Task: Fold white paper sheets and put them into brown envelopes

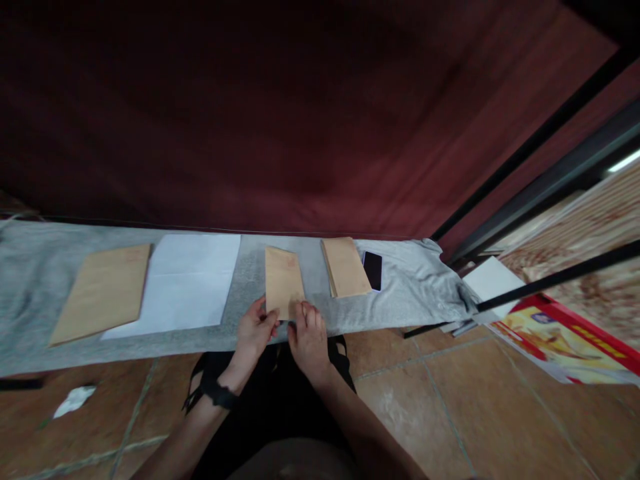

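Observation:
A brown paper envelope (283, 277) lies upright in front of me on a narrow cloth-covered table. My left hand (255, 328) pinches its lower left corner between thumb and fingers. At the lower right corner, the bent fingers of my right hand (307, 333) grip the edge, the thumb just below it. To the right sits a stack of brown envelopes (346, 267), with a dark-screened phone (373, 270) beside it. On the left, white paper sheets (193, 283) with a fold line lie partly under another brown envelope pile (107, 287).
Grey cloth (405, 287) covers the table, rumpled at its right end. A dark red curtain (300, 133) hangs along the far edge. Black metal bars (540, 137) and a red-yellow box (565, 340) stand at the right. Crumpled white paper (75, 400) lies on the tiled floor.

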`<state>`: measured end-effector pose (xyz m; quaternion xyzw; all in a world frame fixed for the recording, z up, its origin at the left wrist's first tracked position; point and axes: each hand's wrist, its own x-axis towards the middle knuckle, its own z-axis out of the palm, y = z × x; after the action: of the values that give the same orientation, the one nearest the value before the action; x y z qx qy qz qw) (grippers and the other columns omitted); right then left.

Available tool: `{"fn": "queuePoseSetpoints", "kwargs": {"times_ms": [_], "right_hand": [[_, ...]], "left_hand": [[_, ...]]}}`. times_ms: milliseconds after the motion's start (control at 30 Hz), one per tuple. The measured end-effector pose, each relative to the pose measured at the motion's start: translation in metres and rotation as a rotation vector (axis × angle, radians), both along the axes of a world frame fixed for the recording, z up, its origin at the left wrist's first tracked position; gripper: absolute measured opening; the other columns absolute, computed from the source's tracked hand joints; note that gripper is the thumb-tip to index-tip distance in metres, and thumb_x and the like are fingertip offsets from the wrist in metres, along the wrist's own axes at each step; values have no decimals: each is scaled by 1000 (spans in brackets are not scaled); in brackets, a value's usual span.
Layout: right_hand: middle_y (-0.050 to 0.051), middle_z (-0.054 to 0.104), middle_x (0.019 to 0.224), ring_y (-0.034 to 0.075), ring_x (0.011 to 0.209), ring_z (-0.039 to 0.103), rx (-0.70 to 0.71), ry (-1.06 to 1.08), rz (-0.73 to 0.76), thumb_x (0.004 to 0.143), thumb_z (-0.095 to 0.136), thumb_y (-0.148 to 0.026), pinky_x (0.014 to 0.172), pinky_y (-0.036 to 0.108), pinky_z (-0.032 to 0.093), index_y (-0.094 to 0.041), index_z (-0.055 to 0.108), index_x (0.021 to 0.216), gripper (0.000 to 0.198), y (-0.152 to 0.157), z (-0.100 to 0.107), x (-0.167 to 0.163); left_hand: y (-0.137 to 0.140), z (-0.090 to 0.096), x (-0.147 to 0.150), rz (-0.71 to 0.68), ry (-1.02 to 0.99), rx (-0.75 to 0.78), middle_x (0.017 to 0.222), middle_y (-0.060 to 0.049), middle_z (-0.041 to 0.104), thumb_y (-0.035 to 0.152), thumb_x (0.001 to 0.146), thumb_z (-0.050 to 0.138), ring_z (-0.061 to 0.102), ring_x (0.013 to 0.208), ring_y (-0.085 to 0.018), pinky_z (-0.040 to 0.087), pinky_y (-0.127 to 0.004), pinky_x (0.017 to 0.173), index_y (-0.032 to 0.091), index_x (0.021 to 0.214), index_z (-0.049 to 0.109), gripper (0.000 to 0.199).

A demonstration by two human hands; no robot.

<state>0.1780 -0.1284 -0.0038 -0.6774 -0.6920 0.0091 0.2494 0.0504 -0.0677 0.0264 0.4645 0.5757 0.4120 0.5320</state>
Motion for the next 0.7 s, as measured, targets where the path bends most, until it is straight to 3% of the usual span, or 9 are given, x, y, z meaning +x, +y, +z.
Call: {"fn": "queuePoseSetpoints", "kwargs": {"times_ms": [167,267,367,467,567,700], "right_hand": [[11,65,113,20,90,67,25,260,-19,98,49,-19,79,30,57,-19,58,137,40,20,24,-3],[7,67,98,17,84,66,107,679,-109,99,50,-30,77,28,56,-19,74,102,26,30,24,1],[6,70,85,19,83,67,112,1233,-167,93,57,-47,73,30,57,-18,72,84,34,35,17,-4],[7,73,83,20,77,70,29,1685,-194,85,65,-57,68,32,58,-16,70,88,41,33,5,-20],[6,74,82,18,72,69,-9,1831,-256,77,73,-57,66,30,58,-16,68,83,41,30,-5,-31],[0,68,73,15,64,65,-9,1774,-317,72,76,-52,65,29,59,-18,64,78,37,30,-15,-21]], "left_hand": [[-6,19,11,-125,59,180,61,4,60,48,81,66,57,49,-14,46,-25,49,12,134,57,64],[-7,18,9,-56,53,209,81,-3,69,59,83,63,67,71,-18,54,-29,65,15,129,62,63],[-6,5,3,84,20,31,85,-5,72,57,76,75,70,77,-20,56,-31,69,16,124,61,64],[-7,-7,0,34,-177,-263,76,-5,72,45,74,82,71,69,-20,58,-31,66,15,119,60,59],[-6,-13,-5,-38,-247,-318,77,-5,74,37,69,85,70,64,-18,57,-29,62,15,110,63,52],[6,-18,-17,-47,-124,-267,62,1,68,35,61,85,60,48,-13,46,-22,47,13,111,64,58]]}}
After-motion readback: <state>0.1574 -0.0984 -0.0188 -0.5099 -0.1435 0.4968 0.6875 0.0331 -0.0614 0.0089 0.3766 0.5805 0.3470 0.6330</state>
